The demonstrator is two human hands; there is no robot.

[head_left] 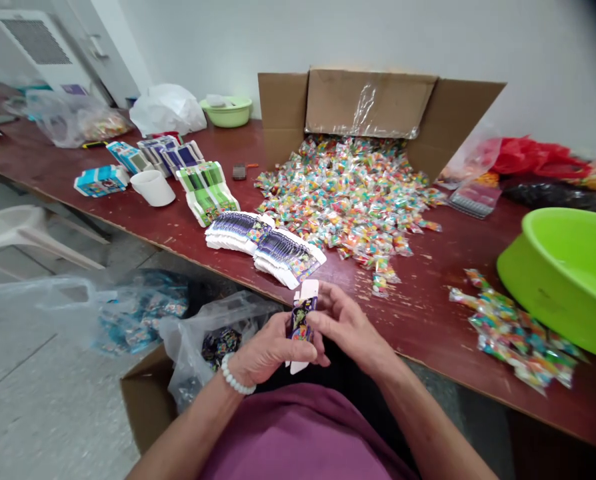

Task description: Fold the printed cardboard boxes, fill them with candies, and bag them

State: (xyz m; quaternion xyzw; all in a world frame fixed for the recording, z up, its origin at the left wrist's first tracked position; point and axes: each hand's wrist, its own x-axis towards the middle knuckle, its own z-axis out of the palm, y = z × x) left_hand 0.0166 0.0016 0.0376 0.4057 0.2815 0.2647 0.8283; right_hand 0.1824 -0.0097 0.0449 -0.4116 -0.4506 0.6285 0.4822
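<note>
Between my two hands, just off the table's front edge, is a small printed carton [302, 319], dark purple with white end flaps sticking out at top and bottom. My left hand [278, 347], with a beaded bracelet at the wrist, grips its lower left side, thumb across the front. My right hand [341, 320] holds the carton's right side, thumb on the front face and fingers behind it. Close by on the table lies a fanned row of flat purple cartons [265, 241]. Beyond them spreads a big heap of wrapped candies [348, 193].
An open cardboard box [371, 103] lies behind the heap. A green basin [563, 280] and a smaller candy pile [521, 333] are at right. Left are green cartons [209, 192], a white cup [153, 188] and blue cartons [101, 181]. A plastic bag [223, 327] hangs below the edge.
</note>
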